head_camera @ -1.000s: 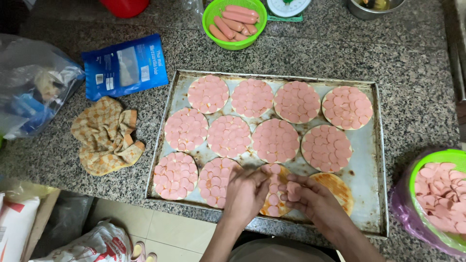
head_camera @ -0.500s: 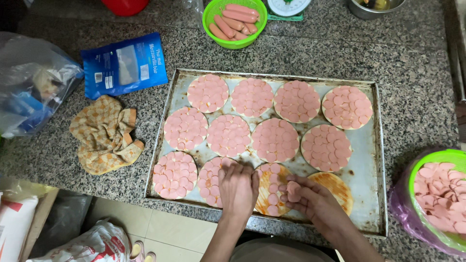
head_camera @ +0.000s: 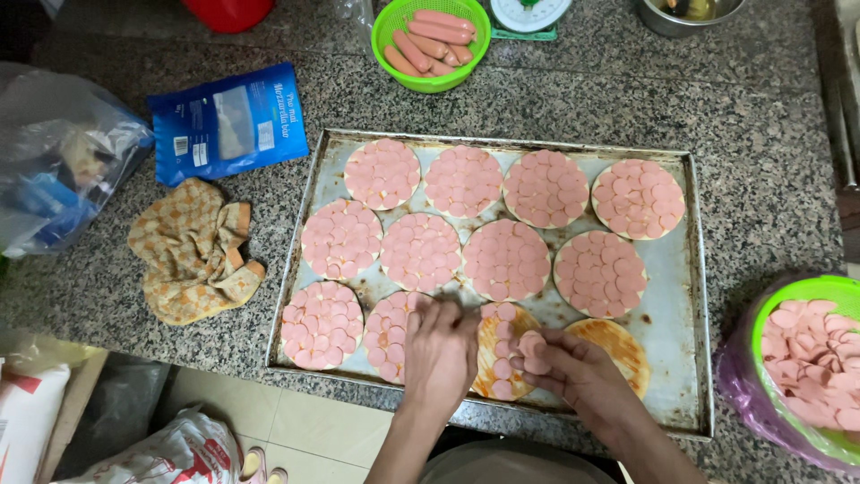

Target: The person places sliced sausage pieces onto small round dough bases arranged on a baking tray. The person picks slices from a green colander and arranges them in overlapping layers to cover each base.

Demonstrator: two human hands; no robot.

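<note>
The right hand (head_camera: 573, 372) has its fingers closed on a small stack of pink sausage slices (head_camera: 532, 348), held just above a half-covered round base (head_camera: 502, 354); the left hand (head_camera: 439, 350) lies palm down with fingers together, fingertips at the left edge of that same base, and whether they pinch a slice cannot be told; the base, spread with orange sauce, carries slices down its middle and sits in the front row of a worn metal baking tray (head_camera: 676, 296); to its right lies a bare sauced base (head_camera: 618, 345); ten more rounds fully covered in slices (head_camera: 506, 260) fill the rest of the tray; a green bowl of slices (head_camera: 811, 358) stands at the right; a patterned cloth (head_camera: 193, 251) and a blue packet (head_camera: 228, 121) lie left of the tray on the speckled counter (head_camera: 761, 125); a green basket of whole sausages (head_camera: 430, 40) stands behind.
</note>
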